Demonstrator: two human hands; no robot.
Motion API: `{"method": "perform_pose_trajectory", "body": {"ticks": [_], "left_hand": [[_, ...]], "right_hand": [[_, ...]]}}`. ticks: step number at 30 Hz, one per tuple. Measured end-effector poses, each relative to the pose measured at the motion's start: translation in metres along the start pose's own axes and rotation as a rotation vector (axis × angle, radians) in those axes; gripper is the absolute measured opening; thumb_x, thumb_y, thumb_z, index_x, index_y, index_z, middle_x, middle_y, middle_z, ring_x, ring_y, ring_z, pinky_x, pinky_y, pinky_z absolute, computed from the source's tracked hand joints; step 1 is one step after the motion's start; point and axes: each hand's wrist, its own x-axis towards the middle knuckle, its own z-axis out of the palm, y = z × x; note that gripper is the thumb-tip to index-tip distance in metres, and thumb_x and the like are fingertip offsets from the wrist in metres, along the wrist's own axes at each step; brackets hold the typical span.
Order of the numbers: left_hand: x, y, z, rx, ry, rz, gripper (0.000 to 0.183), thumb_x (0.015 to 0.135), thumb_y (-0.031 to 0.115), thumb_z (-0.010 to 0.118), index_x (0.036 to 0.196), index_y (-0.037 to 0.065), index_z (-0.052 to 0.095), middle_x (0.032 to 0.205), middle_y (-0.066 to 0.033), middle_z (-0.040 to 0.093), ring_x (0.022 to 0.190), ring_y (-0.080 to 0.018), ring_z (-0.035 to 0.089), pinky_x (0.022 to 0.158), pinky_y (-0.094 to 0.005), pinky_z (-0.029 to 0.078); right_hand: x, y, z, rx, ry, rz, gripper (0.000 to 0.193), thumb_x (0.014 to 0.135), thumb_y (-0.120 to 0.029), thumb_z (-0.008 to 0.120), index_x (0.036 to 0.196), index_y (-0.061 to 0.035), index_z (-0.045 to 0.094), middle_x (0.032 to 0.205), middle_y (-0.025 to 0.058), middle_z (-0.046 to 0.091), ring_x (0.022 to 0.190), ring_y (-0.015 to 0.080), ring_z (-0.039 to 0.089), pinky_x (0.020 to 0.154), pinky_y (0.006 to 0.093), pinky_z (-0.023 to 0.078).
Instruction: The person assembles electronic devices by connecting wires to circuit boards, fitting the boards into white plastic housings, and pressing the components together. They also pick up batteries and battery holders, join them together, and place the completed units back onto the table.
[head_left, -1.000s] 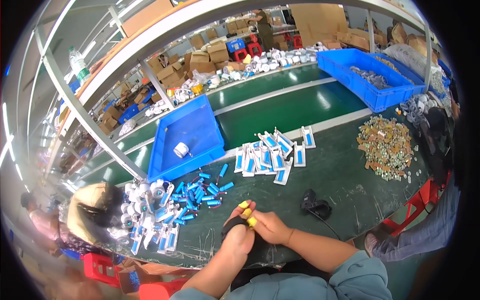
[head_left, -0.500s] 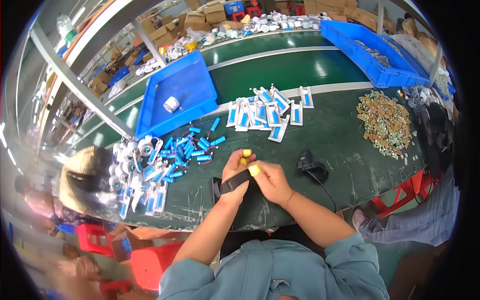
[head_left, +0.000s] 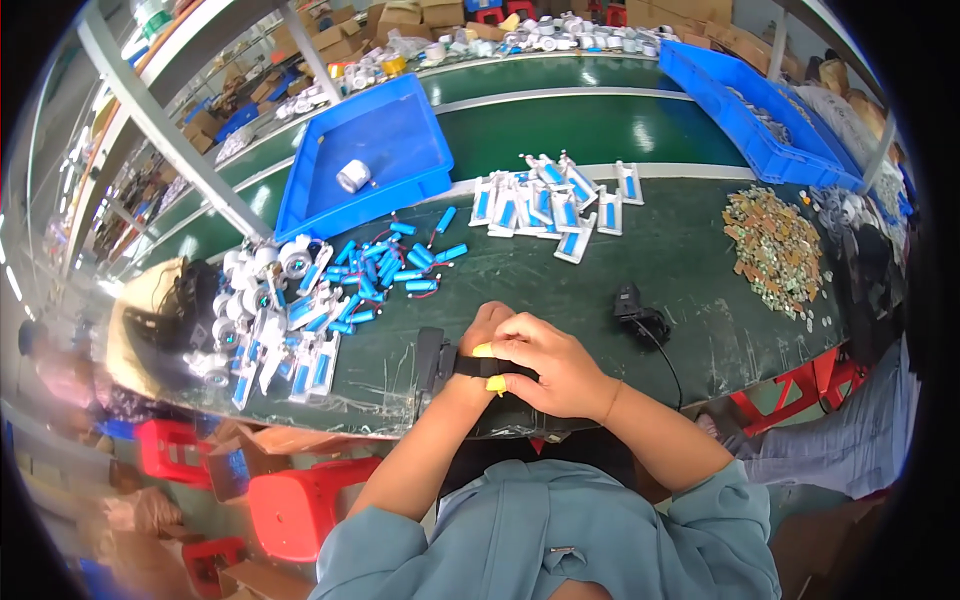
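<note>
A black wrist strap (head_left: 484, 367) runs round my left wrist, with a small black box-shaped device (head_left: 433, 358) on its outer side. My left hand (head_left: 488, 322) is held over the near edge of the table; its fingers are mostly covered by my other hand. Reaching across from the right, my right hand (head_left: 556, 368) pinches the strap between thumb and fingers, and yellow finger covers (head_left: 495, 384) show on its tips. Another black strapped device (head_left: 638, 314) with a cable lies on the table, to the right of my hands.
Blue cylindrical batteries (head_left: 388, 265) with wires lie left of centre, beside white round-headed parts (head_left: 262, 300). White cases with blue batteries (head_left: 550, 207) are heaped ahead. Small circuit boards (head_left: 775, 250) form a pile at right. Blue trays (head_left: 440, 178) (head_left: 765, 165) stand at the back.
My right hand has moved over my left wrist and now grips the strap there. My left hand has turned, and its yellow-covered fingertips no longer show. The view has shifted slightly.
</note>
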Motion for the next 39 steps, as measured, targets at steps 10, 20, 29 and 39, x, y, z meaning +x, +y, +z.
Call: {"method": "perform_pose_trajectory", "body": {"ticks": [10, 20, 29, 39], "left_hand": [[-0.055, -0.010, -0.014, -0.160, -0.029, -0.161, 0.039, 0.079, 0.011, 0.068, 0.116, 0.006, 0.056, 0.120, -0.0159, 0.056, 0.113, -0.0309, 0.054, 0.095, -0.0404, 0.045], [-0.052, -0.016, -0.038, -0.770, -0.148, -0.492, 0.044, 0.089, 0.013, 0.064, 0.129, 0.004, 0.048, 0.115, -0.0051, 0.057, 0.105, -0.0141, 0.056, 0.091, -0.0284, 0.045], [-0.060, -0.011, -0.044, -0.568, -0.146, -0.443, 0.040, 0.088, 0.011, 0.063, 0.125, 0.004, 0.051, 0.119, -0.0100, 0.059, 0.111, -0.0200, 0.057, 0.096, -0.0322, 0.045], [-0.073, 0.035, -0.028, -0.389, 0.098, -0.545, 0.025, 0.087, -0.001, 0.046, 0.111, -0.002, 0.055, 0.114, -0.0189, 0.061, 0.104, -0.0286, 0.061, 0.085, -0.0383, 0.048]], "right_hand": [[0.007, 0.008, 0.038, 0.267, -0.134, 0.021, 0.031, 0.080, -0.015, 0.066, 0.109, -0.0084, 0.057, 0.104, 0.0118, 0.053, 0.096, 0.0304, 0.057, 0.080, 0.0395, 0.047], [0.005, -0.017, 0.050, 0.225, 0.061, 0.198, 0.034, 0.077, -0.019, 0.070, 0.099, -0.0036, 0.049, 0.096, 0.0162, 0.056, 0.090, 0.0368, 0.057, 0.077, 0.0452, 0.045], [0.009, -0.016, 0.059, 0.248, 0.049, 0.114, 0.029, 0.077, -0.012, 0.066, 0.099, -0.0026, 0.049, 0.098, 0.0161, 0.058, 0.092, 0.0374, 0.057, 0.079, 0.0454, 0.046], [0.006, 0.002, 0.057, 0.477, -0.005, 0.310, 0.022, 0.079, -0.002, 0.068, 0.097, -0.0006, 0.057, 0.085, 0.0062, 0.060, 0.070, 0.0121, 0.056, 0.065, 0.0273, 0.048]]}}
